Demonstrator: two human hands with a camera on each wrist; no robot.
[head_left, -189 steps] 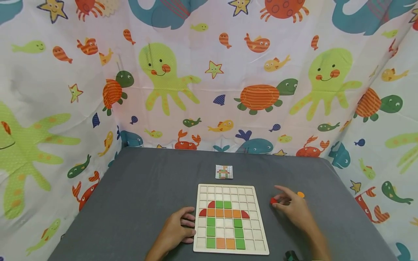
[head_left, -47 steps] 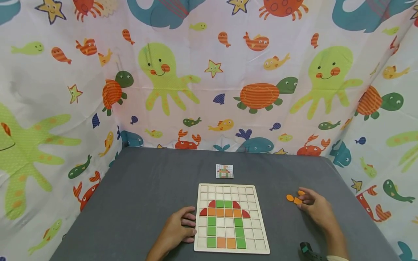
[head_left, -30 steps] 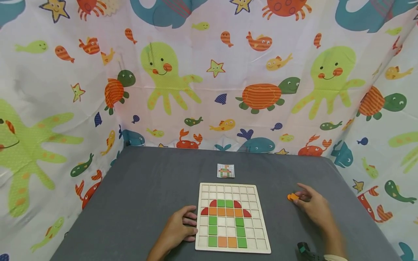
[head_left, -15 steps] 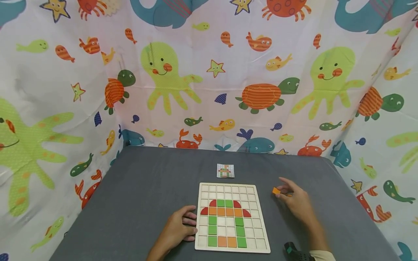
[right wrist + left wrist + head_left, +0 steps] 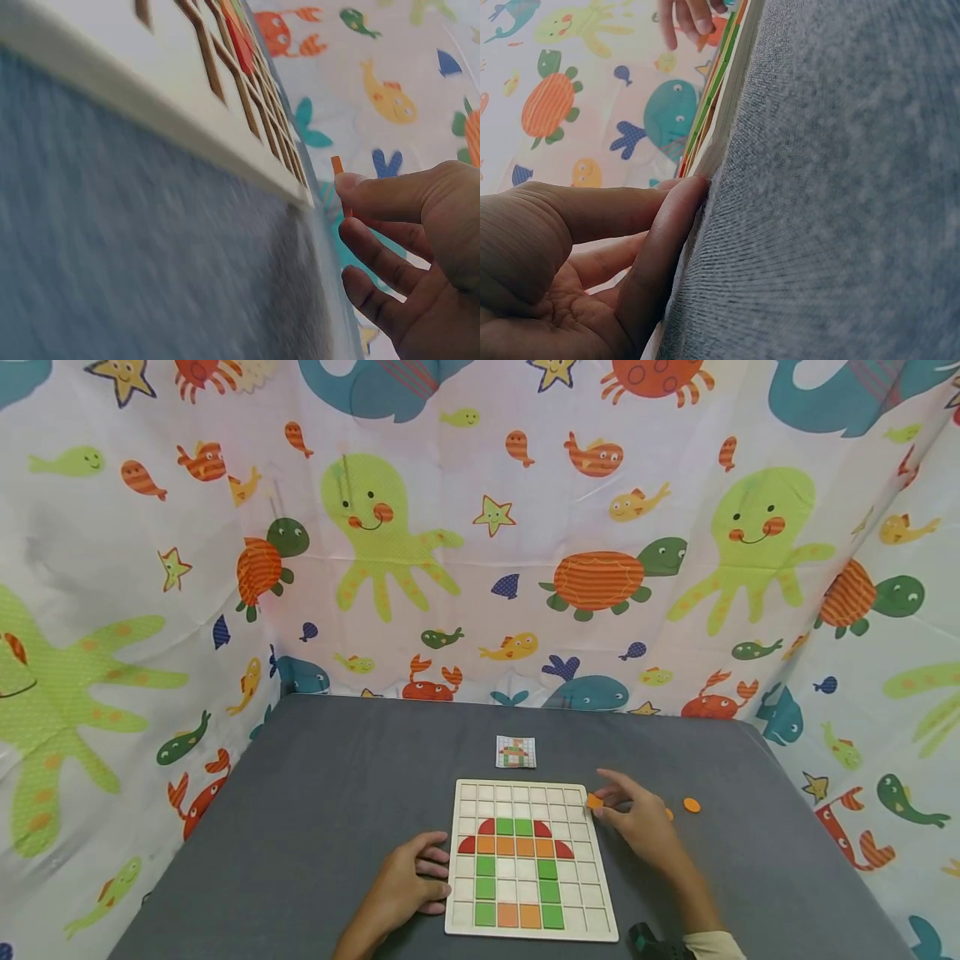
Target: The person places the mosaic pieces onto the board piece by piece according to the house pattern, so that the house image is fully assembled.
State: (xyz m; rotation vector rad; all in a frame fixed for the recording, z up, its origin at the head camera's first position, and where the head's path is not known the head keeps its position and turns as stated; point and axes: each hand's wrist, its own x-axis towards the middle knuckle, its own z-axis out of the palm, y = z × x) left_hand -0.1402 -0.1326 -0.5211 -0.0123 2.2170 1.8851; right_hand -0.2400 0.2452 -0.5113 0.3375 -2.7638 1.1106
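A wooden grid board (image 5: 585,893) lies on the table, with green square tiles (image 5: 486,888), orange square tiles (image 5: 506,846) and red quarter-round tiles (image 5: 542,828) set in its cells. My right hand (image 5: 643,822) pinches an orange square tile (image 5: 595,801) between thumb and fingers, at the board's upper right edge. Seen from the right wrist, that tile (image 5: 703,46) is edge-on and apart from the board's corner. My left hand (image 5: 405,877) rests at the board's left edge; in the left wrist view its fingertips (image 5: 694,191) touch the side.
Beyond the board lies a small card (image 5: 516,752) printed with a coloured grid pattern. Orange round pieces (image 5: 692,805) lie right of the board, one partly hidden behind my right hand. A sea-animal curtain (image 5: 480,568) surrounds the grey table (image 5: 337,777) at the back and sides.
Earlier, my right hand held a red piece, which now sits in the board's upper right of the pattern. It has since picked up an orange square tile and moved left. My left hand stays.
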